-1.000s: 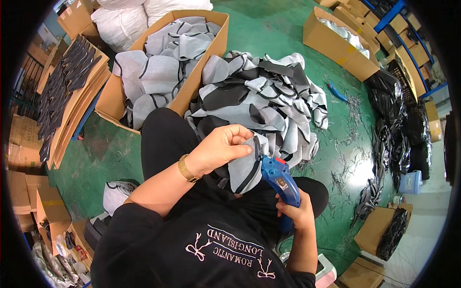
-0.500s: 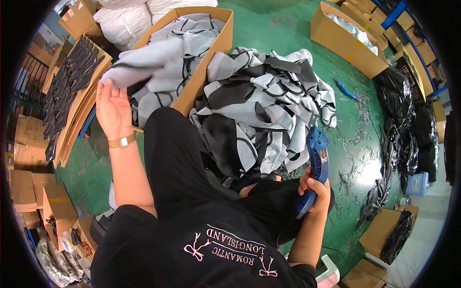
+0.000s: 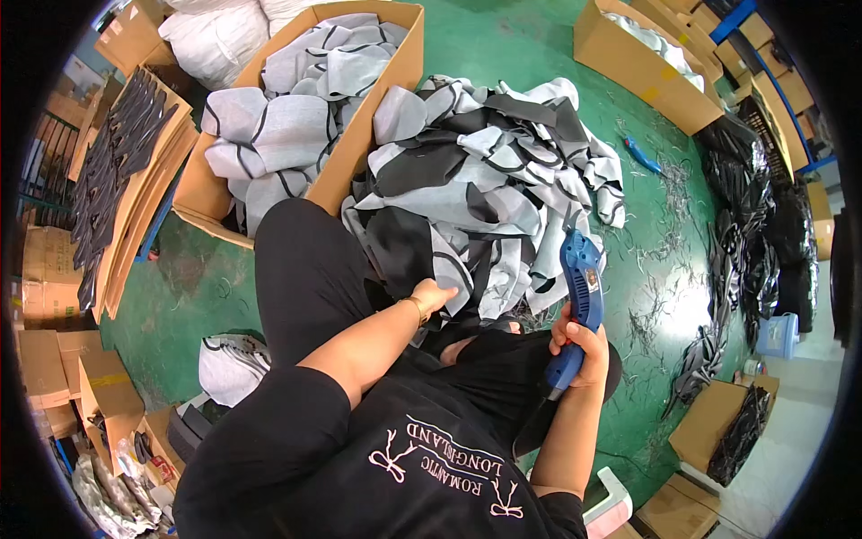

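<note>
My right hand is wrapped round blue electric scissors, their head pointing up and away from me. A cord runs from the handle's lower end. My left hand is at the near edge of a big heap of grey and black fabric pieces, its fingers closed at the edge of a light grey fabric piece; its fingertips are partly hidden. Left of the heap, a long cardboard box holds more grey pieces with black edging.
Thin trimmings litter the green floor on the right, near a blue-handled tool. Black plastic bags line the right side. Another cardboard box stands far right. Dark strips lie on stacked cardboard at left.
My left hand has let go of a grey fabric piece over the long box and come right to the heap's near edge. The scissors stay in my right hand.
</note>
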The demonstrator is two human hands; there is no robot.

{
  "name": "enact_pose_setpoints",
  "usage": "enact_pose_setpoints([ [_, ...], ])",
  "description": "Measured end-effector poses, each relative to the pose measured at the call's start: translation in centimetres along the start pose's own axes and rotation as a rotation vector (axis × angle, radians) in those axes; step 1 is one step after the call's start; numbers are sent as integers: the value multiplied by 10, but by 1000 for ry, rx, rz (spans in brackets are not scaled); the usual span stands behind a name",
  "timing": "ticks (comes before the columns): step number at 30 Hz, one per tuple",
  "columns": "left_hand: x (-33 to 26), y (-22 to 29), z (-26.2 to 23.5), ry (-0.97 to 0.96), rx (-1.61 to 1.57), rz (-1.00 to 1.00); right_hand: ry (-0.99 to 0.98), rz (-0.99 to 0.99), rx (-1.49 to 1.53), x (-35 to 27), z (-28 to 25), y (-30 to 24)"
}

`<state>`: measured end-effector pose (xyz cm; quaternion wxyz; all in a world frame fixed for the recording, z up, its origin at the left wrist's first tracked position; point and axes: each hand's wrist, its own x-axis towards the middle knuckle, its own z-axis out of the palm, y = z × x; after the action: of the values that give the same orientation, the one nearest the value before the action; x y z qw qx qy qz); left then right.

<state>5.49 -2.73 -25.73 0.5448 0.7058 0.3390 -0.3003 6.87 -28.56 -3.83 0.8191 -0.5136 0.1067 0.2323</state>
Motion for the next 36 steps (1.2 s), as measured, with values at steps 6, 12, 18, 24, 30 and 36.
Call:
enact_pose_setpoints([
  [6, -34, 49, 5, -211, -528, 279, 43, 9, -57, 4, -11, 2],
  [12, -109, 97, -32, -323, -473, 343, -7, 46, -168, 10, -3, 6],
  [18, -140, 99, -23, -659, -694, 352, -101, -53, -316, 12, 39, 15],
  [24, -145, 93, -43, -779, -812, 380, 66, -48, -419, 6, 52, 18],
  [30, -195, 78, -70, -862, -335, 521, 148, -65, -392, 5, 45, 16],
  [36, -208, 79, -61, -642, -3, 689, 205, -126, -488, 7, 48, 9],
])
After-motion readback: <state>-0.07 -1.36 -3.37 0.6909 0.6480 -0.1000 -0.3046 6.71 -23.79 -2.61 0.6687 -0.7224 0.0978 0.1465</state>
